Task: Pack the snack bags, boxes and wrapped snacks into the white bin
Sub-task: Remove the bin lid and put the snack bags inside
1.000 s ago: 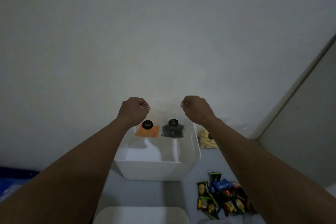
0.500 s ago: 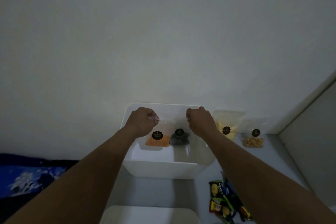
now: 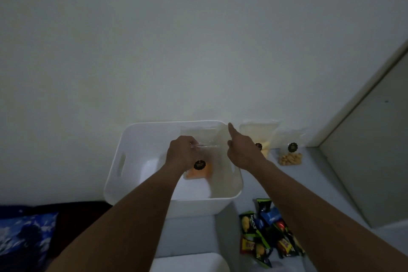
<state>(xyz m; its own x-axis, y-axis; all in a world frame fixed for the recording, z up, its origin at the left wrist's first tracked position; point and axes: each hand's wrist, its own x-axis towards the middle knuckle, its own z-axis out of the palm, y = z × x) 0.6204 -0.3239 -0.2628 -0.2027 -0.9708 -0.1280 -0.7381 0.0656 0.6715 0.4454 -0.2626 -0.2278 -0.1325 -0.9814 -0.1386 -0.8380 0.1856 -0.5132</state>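
Note:
The white bin point(image 3: 225, 202) stands against the wall with a handle slot on its left side. My left hand point(image 3: 183, 153) is inside it, pinching the top of a clear bag of orange snacks point(image 3: 198, 171) with a black round label. My right hand point(image 3: 241, 150) hovers over the bin's right rim, one finger stretched out, holding nothing. The dark snack bag is not visible now. Two clear bags lean on the wall right of the bin: one with pale yellow snacks point(image 3: 263, 139), one with nuts point(image 3: 290, 153). A pile of wrapped snacks point(image 3: 265, 236) lies at the front right.
A white lid or second container point(image 3: 189, 263) sits at the bottom edge in front of the bin. Dark blue patterned fabric point(image 3: 24, 236) lies at the lower left. A grey panel point(image 3: 375, 150) rises at the right. The wall is right behind the bin.
Both hands came down into the bin with the bags. My right hand let go of the dark bag and lifted away with a finger out; the left still holds the orange bag.

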